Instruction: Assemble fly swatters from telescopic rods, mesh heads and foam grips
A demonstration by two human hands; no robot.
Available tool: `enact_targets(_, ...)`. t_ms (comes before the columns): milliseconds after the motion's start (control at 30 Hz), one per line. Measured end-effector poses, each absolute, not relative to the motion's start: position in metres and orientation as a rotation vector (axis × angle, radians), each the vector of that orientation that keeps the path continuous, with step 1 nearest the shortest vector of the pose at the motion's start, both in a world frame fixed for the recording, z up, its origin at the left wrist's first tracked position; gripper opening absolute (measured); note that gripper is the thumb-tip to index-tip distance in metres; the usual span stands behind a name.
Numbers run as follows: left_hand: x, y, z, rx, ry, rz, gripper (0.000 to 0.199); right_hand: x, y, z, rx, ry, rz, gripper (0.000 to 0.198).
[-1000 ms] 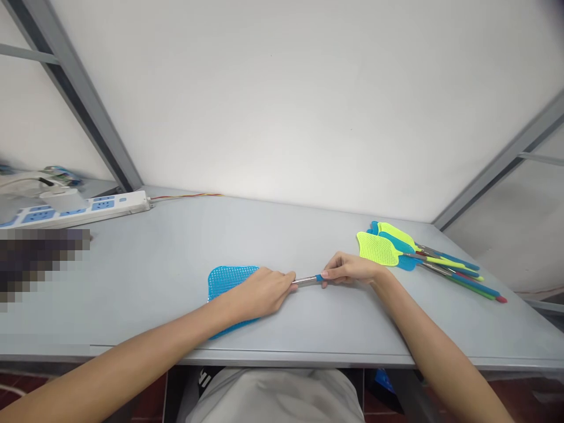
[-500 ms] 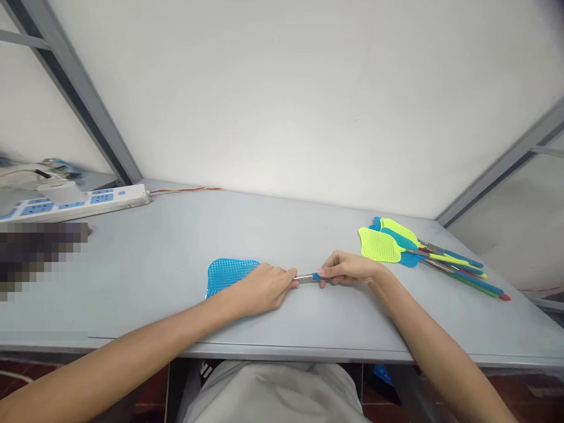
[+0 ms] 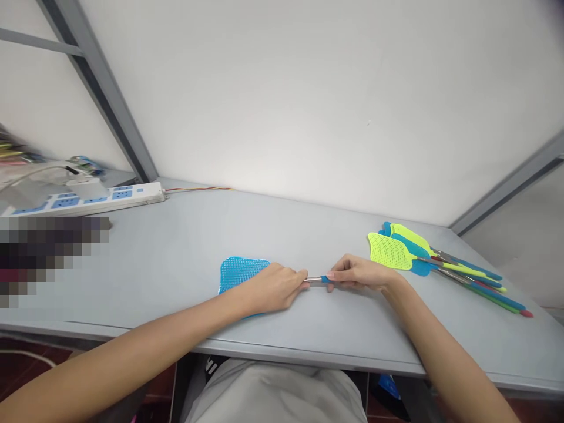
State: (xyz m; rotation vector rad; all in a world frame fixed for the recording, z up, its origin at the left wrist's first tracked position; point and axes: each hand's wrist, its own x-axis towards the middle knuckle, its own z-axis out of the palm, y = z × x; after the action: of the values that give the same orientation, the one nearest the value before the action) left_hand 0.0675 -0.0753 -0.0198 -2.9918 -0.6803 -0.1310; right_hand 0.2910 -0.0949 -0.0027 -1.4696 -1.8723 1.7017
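Note:
A blue fly swatter [image 3: 241,273] with a mesh head lies across the front of the table, its head to the left. My left hand [image 3: 278,288] is closed around its neck and covers part of the head. A short piece of silver metal shaft shows between my hands. My right hand [image 3: 359,273] pinches the blue handle just beyond the metal; the handle's far end is hidden in the palm. To the right lies a pile of several fly swatters, a yellow-green swatter [image 3: 390,251] on top and blue ones beneath, their handles pointing right.
At the back left, a white power strip [image 3: 152,192] with blue sockets holds a plugged-in white adapter [image 3: 88,188]. A thin red and yellow wire [image 3: 198,188] runs from it along the wall. The grey table [image 3: 185,247] meets a white wall behind.
The view has shifted slightly to the left, so everything appears further right. Both hands keep the same hold on the blue fly swatter.

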Motion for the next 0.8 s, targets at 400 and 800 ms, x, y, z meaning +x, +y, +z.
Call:
enact_targets(400, 0.061, -0.063, -0.009, -3.06, -0.744, -0.203, 0.032, 0.289, -0.096, 0.005, -1.469, -1.639, 1.507, 0.039)
enact_targets(800, 0.061, -0.063, -0.003, -3.13, -0.889, -0.204, 0.033, 0.289, -0.091, 0.002, -1.304, -1.325, 1.355, 0.029)
